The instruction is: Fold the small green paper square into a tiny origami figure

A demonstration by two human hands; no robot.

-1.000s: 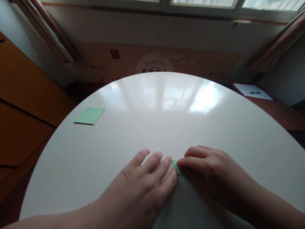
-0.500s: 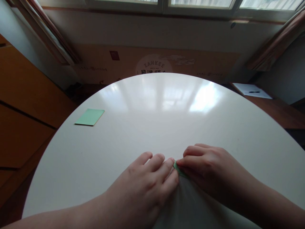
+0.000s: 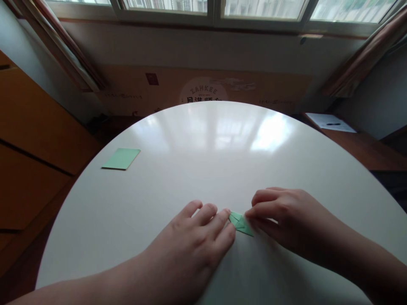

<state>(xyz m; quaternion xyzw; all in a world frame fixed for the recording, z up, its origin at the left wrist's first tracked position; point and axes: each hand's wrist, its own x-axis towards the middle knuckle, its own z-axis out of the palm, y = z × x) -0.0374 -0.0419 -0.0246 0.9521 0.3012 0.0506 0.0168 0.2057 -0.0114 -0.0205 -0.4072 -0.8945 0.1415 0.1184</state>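
Note:
A small folded piece of green paper [image 3: 241, 223] lies on the round white table [image 3: 203, 161] near its front edge. My left hand [image 3: 193, 241] rests flat beside it on the left, fingers stretched out, with the fingertips touching the paper's left corner. My right hand [image 3: 282, 216] sits on the other side with its fingers curled and pinched on the paper's right end. Part of the paper is hidden under my fingers.
A green pad of paper sheets [image 3: 121, 159] lies at the table's left edge. A wooden cabinet [image 3: 28, 140] stands to the left. On a brown surface at the right lies a white sheet with a pen [image 3: 330, 123]. A cardboard panel [image 3: 206, 91] leans under the window.
My right hand has shifted slightly to the right, so more of the folded green paper shows between the two hands. The left hand has hardly moved.

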